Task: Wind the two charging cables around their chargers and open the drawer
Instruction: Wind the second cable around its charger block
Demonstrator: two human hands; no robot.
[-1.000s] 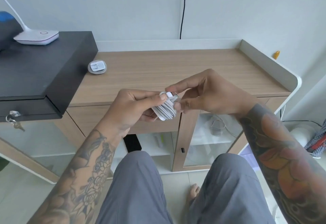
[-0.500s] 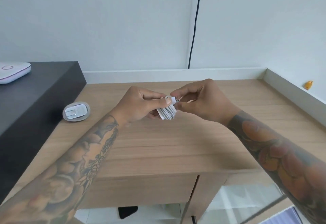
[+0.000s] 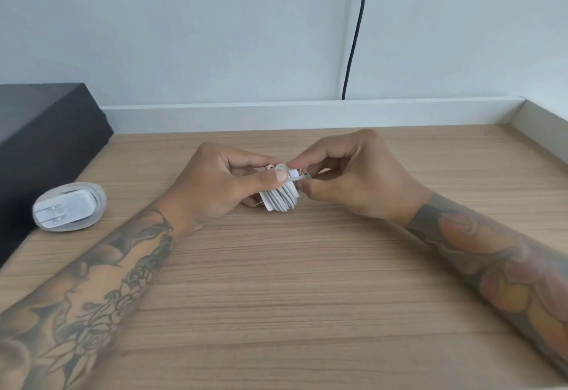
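Observation:
A white charger (image 3: 281,197) with its cable wound in several turns around it sits between my two hands, just above the wooden tabletop (image 3: 307,282). My left hand (image 3: 224,183) grips the bundle from the left, thumb on top. My right hand (image 3: 353,177) pinches the cable's plug end at the bundle's upper right. A second white charger (image 3: 69,207), its cable wrapped in a ring around it and prongs showing, lies flat at the left of the tabletop. No drawer shows in this view.
A black box (image 3: 40,140) stands on the left, right beside the second charger. A low white rim (image 3: 307,113) runs along the back and right edges of the tabletop. A black cord (image 3: 356,30) hangs down the wall behind.
The view has tilted up and closer, so the cabinet front, lamp and my legs have left the frame. Both hands have carried the wound charger forward over the tabletop and lowered it.

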